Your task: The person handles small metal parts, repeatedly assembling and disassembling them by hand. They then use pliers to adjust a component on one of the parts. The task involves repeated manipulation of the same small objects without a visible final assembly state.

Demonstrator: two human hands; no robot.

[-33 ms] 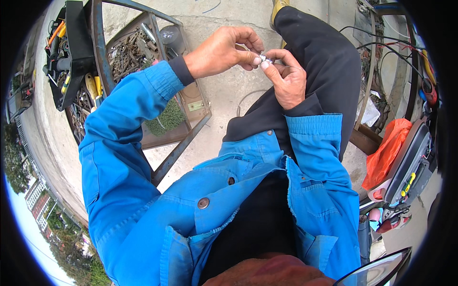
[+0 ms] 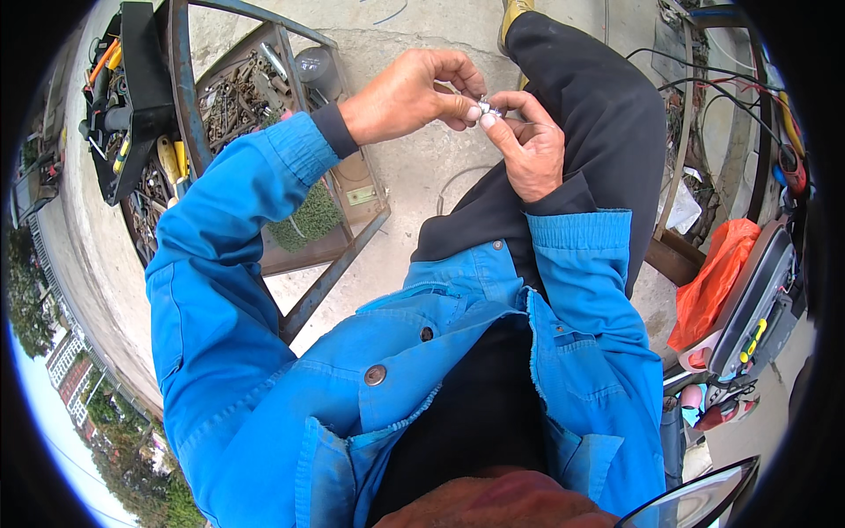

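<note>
A small shiny silver metal piece sits between my two hands over the ground, beside my raised knee. My left hand pinches one side of it between thumb and fingers. From the other side, my right hand grips it with thumb and forefinger. The fingertips nearly meet and cover most of the piece, so its exact kind cannot be made out. Both arms wear blue jacket sleeves with dark cuffs beneath.
On the left, a metal-framed bench holds a tray of loose bolts and fittings, a green scouring pad and a dark round container. A black tool box stands beyond. To the right lie an orange bag, cables and a grey case.
</note>
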